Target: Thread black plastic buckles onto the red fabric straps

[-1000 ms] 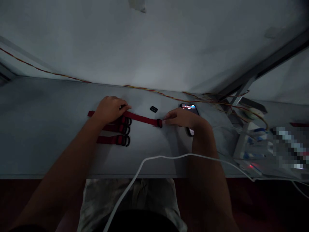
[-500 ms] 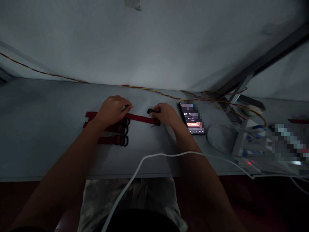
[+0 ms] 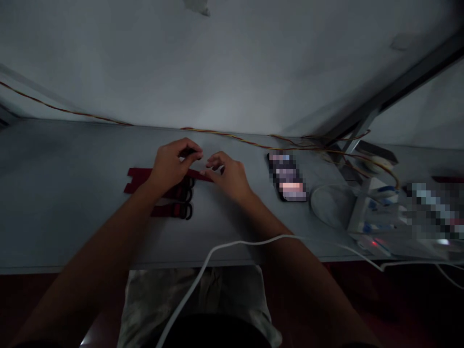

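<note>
Taking the phone (image 3: 288,179) as the mark, the uppermost red strap (image 3: 201,175) lies to its left on the table (image 3: 72,193), its long axis running roughly side to side, with the end toward the phone dipping slightly toward the person. The relation that matters most is between this strap and the right hand (image 3: 230,178): that hand sits between the strap's visible stretch and the phone, covering the strap's phone-side end, so the bared piece leads away leftward from under its thumb. The left hand (image 3: 170,164), farther from the phone, is over the strap's other portion, so both hands are close to the short red length showing between them, the right one nearest its phone-side end. The left hand's thumb and fingertips are drawn nearly together; the right hand's fingers are bent with a narrow gap to the thumb. Whether either grips something small cannot be told in this dim light. Farther left of the phone and nearer the person than the uppermost strap, a lower red strap (image 3: 163,211) lies almost parallel, its black rings (image 3: 186,211) facing the phone's side.
</note>
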